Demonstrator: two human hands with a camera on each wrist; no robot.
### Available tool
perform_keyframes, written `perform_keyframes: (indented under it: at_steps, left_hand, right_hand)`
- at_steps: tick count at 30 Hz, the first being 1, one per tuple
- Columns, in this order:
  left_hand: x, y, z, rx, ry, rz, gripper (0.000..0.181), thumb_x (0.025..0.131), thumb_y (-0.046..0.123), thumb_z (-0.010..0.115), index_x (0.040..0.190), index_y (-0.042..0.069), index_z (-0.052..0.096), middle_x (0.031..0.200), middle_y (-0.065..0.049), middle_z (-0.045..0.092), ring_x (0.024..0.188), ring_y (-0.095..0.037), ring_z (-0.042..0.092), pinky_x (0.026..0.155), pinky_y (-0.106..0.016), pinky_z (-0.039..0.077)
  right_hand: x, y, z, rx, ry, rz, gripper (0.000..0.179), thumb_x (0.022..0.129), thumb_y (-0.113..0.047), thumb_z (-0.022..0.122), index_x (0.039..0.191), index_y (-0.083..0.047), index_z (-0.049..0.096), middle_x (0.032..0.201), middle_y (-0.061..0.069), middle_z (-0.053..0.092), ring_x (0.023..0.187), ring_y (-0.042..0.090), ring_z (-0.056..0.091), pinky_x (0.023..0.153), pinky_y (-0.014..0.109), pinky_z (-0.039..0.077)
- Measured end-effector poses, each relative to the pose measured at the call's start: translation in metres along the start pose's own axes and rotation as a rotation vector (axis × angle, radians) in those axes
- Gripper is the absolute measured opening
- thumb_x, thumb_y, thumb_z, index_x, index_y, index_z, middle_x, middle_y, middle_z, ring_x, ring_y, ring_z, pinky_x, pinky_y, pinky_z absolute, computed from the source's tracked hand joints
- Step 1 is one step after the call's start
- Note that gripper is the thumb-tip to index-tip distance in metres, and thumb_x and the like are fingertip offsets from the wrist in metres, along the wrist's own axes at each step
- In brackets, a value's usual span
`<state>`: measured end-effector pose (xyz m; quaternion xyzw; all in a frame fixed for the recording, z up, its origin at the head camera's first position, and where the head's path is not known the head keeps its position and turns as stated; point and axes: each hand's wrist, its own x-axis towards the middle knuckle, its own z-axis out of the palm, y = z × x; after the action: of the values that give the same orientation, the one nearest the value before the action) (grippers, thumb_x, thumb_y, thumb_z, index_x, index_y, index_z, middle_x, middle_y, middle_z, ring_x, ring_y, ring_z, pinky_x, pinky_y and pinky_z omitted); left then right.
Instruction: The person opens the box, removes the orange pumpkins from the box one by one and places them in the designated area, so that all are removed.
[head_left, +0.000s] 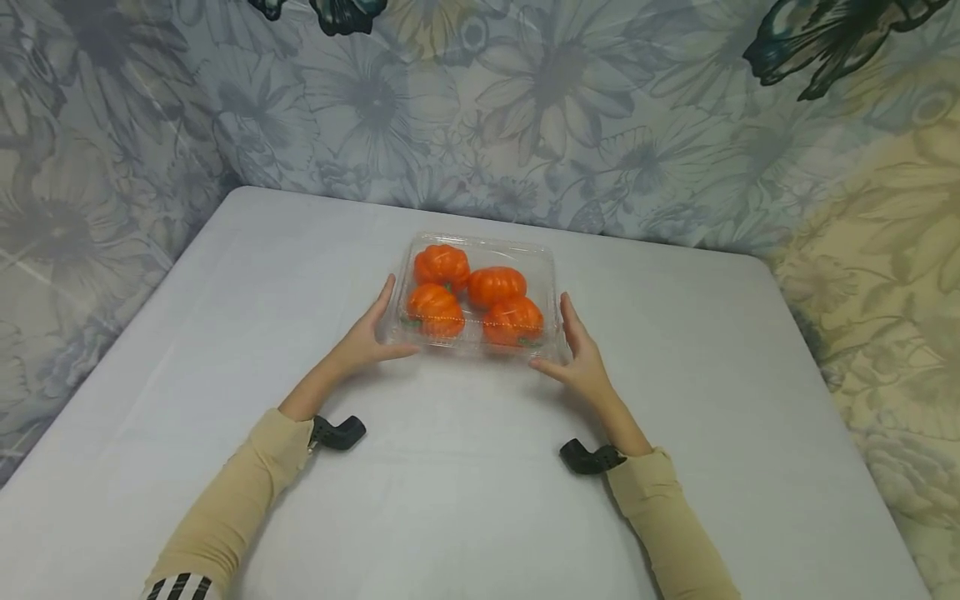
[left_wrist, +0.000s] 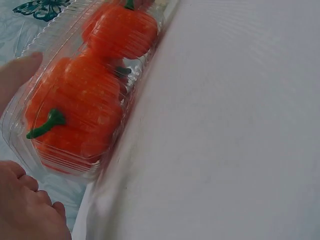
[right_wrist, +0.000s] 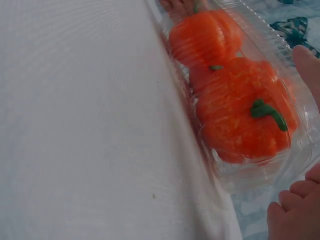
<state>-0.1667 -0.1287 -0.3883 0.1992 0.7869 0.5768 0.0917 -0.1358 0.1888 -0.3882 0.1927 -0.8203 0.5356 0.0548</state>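
Note:
A clear plastic clamshell box (head_left: 480, 242) lies toward the back of the table, with its clear top over several small orange pumpkins (head_left: 497, 287) with green stems. At its left side is my left hand (head_left: 367, 340), thumb along the near edge and fingers stretched up the side. My right hand (head_left: 585, 358) mirrors it at the right side, thumb by the near right corner. The wrist views show the left thumb (left_wrist: 22, 75) and right thumb (right_wrist: 309, 70) extended beside the box, and the fingers spread apart from them. Whether the fingertips touch the plastic is hard to tell.
A white cloth covers the table (head_left: 457, 500). Behind it hangs a floral curtain (head_left: 510, 125) with butterfly prints, which also runs along the left and right sides. Black wrist mounts (head_left: 341, 433) jut inward from both tan sleeves (head_left: 225, 500).

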Motion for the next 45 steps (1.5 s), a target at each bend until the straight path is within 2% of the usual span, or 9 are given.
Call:
perform_keyframes:
  at_steps: [3,14,20,29,34,37,40,43,45]
  left_hand:
    - [-0.001,0.0,0.001,-0.003,-0.014,-0.016,0.098,0.075,0.008,0.069,0.142,0.0,-0.003,0.147,-0.014,-0.005,0.132,-0.027,-0.004,0.105,-0.048,0.001]
    - [0.001,-0.004,0.009,-0.037,0.013,-0.031,0.092,0.079,0.007,0.065,0.14,-0.005,-0.003,0.146,-0.018,-0.002,0.132,-0.027,-0.004,0.105,-0.046,0.002]
    - [0.002,-0.005,0.012,-0.047,0.041,-0.039,0.087,0.078,0.003,0.066,0.14,-0.006,0.005,0.146,-0.02,0.007,0.132,-0.03,0.005,0.105,-0.046,0.009]
    - [0.001,-0.012,0.012,-0.171,0.023,0.015,0.076,0.079,-0.008,0.062,0.137,-0.01,0.014,0.144,-0.023,0.012,0.131,-0.031,0.012,0.106,-0.04,0.014]
    - [-0.003,-0.012,0.012,-0.194,0.035,0.01,0.071,0.079,-0.01,0.061,0.136,-0.01,0.019,0.143,-0.023,0.017,0.13,-0.032,0.016,0.105,-0.041,0.016]
    - [-0.003,-0.011,0.012,-0.177,0.031,-0.003,0.071,0.079,-0.007,0.062,0.136,-0.01,0.02,0.143,-0.022,0.018,0.13,-0.031,0.016,0.104,-0.043,0.018]
    - [-0.002,-0.011,0.012,-0.169,0.037,-0.014,0.072,0.079,-0.007,0.062,0.137,-0.009,0.02,0.143,-0.021,0.018,0.13,-0.031,0.016,0.104,-0.044,0.018]
    - [-0.002,-0.01,0.011,-0.166,0.045,-0.024,0.071,0.079,-0.007,0.062,0.137,-0.009,0.02,0.143,-0.021,0.018,0.131,-0.03,0.016,0.104,-0.045,0.018]
    - [-0.001,-0.01,0.011,-0.167,0.046,-0.029,0.071,0.079,-0.007,0.062,0.137,-0.009,0.02,0.143,-0.02,0.018,0.13,-0.031,0.017,0.104,-0.045,0.018]
  right_hand:
    - [-0.001,0.0,0.002,-0.022,0.008,0.025,0.095,0.067,0.01,0.072,0.136,0.014,0.007,0.143,0.026,0.007,0.131,0.034,0.01,0.104,0.046,0.015]
    - [-0.005,0.001,0.002,-0.065,-0.003,0.139,0.088,0.076,0.001,0.068,0.138,0.011,0.006,0.144,0.025,0.007,0.132,0.03,0.008,0.106,0.038,0.013]
    - [-0.004,0.002,0.0,-0.049,-0.027,0.187,0.083,0.08,0.002,0.065,0.138,0.011,0.006,0.143,0.025,0.008,0.132,0.03,0.008,0.106,0.038,0.011]
    - [-0.005,0.006,0.002,0.028,-0.03,0.205,0.083,0.081,0.002,0.064,0.139,0.009,0.005,0.143,0.022,0.012,0.131,0.031,0.012,0.105,0.041,0.014]
    - [-0.006,0.02,0.001,0.061,-0.04,0.232,0.084,0.082,-0.005,0.064,0.142,-0.001,0.006,0.145,0.015,0.013,0.13,0.029,0.019,0.1,0.042,0.027]
    - [-0.007,0.031,-0.001,0.041,-0.03,0.279,0.084,0.082,-0.008,0.065,0.144,-0.007,0.008,0.146,0.01,0.015,0.126,0.026,0.028,0.088,0.03,0.041]
    - [-0.006,0.029,0.0,0.053,-0.021,0.296,0.084,0.082,-0.007,0.066,0.144,-0.006,0.009,0.146,0.013,0.014,0.12,0.029,0.035,0.072,0.019,0.043]
    - [-0.004,0.019,0.002,0.085,-0.016,0.29,0.082,0.082,-0.003,0.064,0.142,0.0,0.009,0.144,0.02,0.018,0.114,0.035,0.039,0.068,0.017,0.043]
    - [-0.004,0.014,0.002,0.09,-0.014,0.283,0.079,0.082,-0.001,0.063,0.141,0.003,0.011,0.142,0.023,0.02,0.114,0.037,0.039,0.072,0.021,0.045]
